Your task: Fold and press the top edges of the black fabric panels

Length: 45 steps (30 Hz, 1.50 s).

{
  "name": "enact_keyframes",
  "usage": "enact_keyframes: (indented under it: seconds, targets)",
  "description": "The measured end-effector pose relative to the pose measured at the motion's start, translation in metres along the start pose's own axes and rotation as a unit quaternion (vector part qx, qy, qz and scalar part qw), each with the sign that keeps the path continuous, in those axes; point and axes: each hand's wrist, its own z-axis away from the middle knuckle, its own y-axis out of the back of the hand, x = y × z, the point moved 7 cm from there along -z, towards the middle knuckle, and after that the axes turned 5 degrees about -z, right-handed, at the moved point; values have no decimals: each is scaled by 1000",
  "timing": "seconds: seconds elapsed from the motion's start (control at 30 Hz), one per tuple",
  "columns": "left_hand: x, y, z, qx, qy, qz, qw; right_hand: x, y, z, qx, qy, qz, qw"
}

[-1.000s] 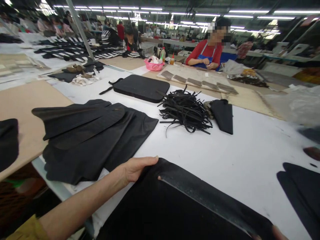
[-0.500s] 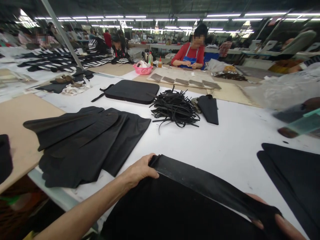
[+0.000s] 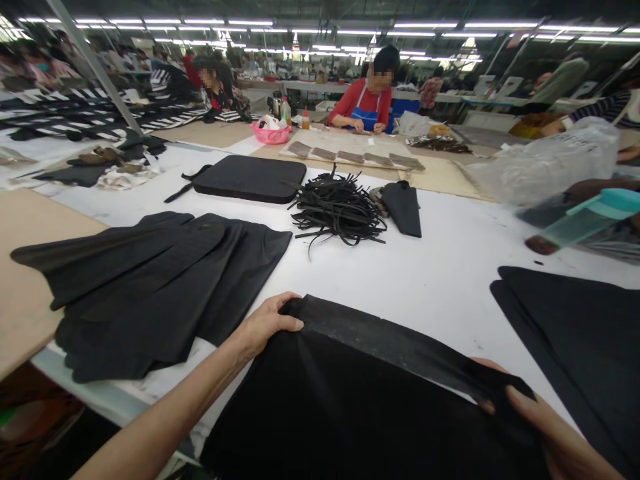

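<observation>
A large black fabric panel (image 3: 380, 407) with a folded strip along its far edge is stretched between my two hands over the table's near side. My left hand (image 3: 273, 319) pinches the panel's far left corner, thumb on top. At the far right corner my right hand (image 3: 530, 407) is closed on it; some of those fingers are behind the cloth. A narrow light gap shows under the strip near the right hand. Left of the panel lies a fanned pile of black pieces (image 3: 150, 280). Further black pieces (image 3: 575, 333) lie to the right.
Across the white table (image 3: 440, 267) lie a black padded piece (image 3: 250, 179) and a heap of black strips (image 3: 340, 207). A bottle with a turquoise lid (image 3: 585, 217) lies tilted at right. A co-worker in red (image 3: 357, 100) sits opposite, near a pink basket (image 3: 270, 133).
The view has shifted slightly right and down. Both hands still grip the panel's corners, and more of my right hand shows at the right corner.
</observation>
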Motion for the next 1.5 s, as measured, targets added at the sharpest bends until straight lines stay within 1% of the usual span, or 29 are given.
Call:
enact_keyframes:
  seconds: [0.07, 0.1, 0.2, 0.27, 0.3, 0.33, 0.37, 0.43, 0.5, 0.53, 0.6, 0.67, 0.73, 0.77, 0.8, 0.83, 0.87, 0.9, 0.93, 0.97, 1.0, 1.03, 1.07, 1.13, 1.17, 1.2, 1.27, 1.4, 1.5]
  targets:
    - [-7, 7, -7, 13, -7, -40, 999, 2, -15, -6, -11, -37, -68, 997]
    - [-9, 14, -9, 33, -14, -66, 997, 3, -22, -9, -21, -52, -89, 995]
    - [-9, 39, -8, 137, -40, -128, 981, 6, -40, -16, -59, -63, -75, 993]
    - [0, 51, 4, 217, -79, -202, 952, 8, -46, -18, -79, -61, -49, 994]
    - [6, 52, 11, 242, -106, -265, 928, 9, -47, -18, -85, -59, -40, 994]
    - [11, 47, 19, 247, -134, -339, 898, 10, -47, -18, -89, -59, -34, 994]
    - [15, 37, 25, 234, -159, -417, 864, 11, -47, -18, -91, -61, -33, 993]
    - [11, 10, 35, 169, -188, -551, 795, 12, -46, -18, -99, -68, -38, 992]
    - [-1, -13, 40, 106, -190, -623, 752, 13, -46, -19, -111, -71, -38, 990]
    - [-7, -20, 41, 89, -186, -650, 731, 12, -45, -19, -117, -68, -34, 990]
    - [-17, -29, 42, 76, -175, -694, 694, 9, -44, -23, -130, -53, -15, 990]
    - [-23, -32, 41, 79, -168, -721, 667, 7, -42, -30, -158, -33, 17, 987]
    - [-26, -31, 41, 85, -163, -737, 650, 3, -39, -37, -185, 17, 81, 979]
    - [-27, -30, 41, 90, -163, -743, 643, 0, -35, -40, -183, 56, 133, 973]
    - [-27, -29, 41, 94, -164, -747, 637, -4, -29, -43, -158, 99, 198, 962]
    - [-28, -28, 41, 99, -166, -751, 631, -9, -21, -45, -107, 144, 276, 944]
    - [-29, -27, 41, 103, -170, -754, 626, -15, -12, -45, -32, 184, 359, 915]
    - [-30, -26, 40, 106, -176, -756, 622, -22, -4, -42, 49, 221, 437, 871]
    - [-31, -26, 39, 106, -182, -758, 618, -28, 0, -35, 123, 253, 501, 818]
    - [-32, -26, 39, 105, -186, -760, 614, -33, 1, -28, 177, 280, 546, 770]
    - [-33, -26, 38, 103, -188, -762, 611, -35, -2, -20, 203, 301, 569, 737]
    - [-33, -26, 37, 101, -187, -765, 607, -33, -6, -15, 201, 314, 569, 733]
    - [-34, -26, 36, 98, -186, -769, 604, -29, -11, -13, 176, 310, 548, 757]
    - [-34, -26, 36, 97, -183, -773, 599, -15, -18, -16, 100, 266, 476, 832]
    - [-33, -25, 37, 99, -183, -774, 598, -7, -20, -19, 68, 239, 442, 862]
    - [-32, -23, 37, 101, -182, -775, 597, -1, -22, -22, 47, 215, 418, 881]
    - [-31, -20, 38, 105, -181, -773, 599, 7, -21, -30, 35, 187, 404, 895]
    - [-31, -14, 37, 112, -168, -766, 611, 9, -19, -39, 28, 165, 396, 903]
    - [-36, -7, 32, 114, -150, -748, 636, 9, -21, -38, 35, 169, 408, 897]
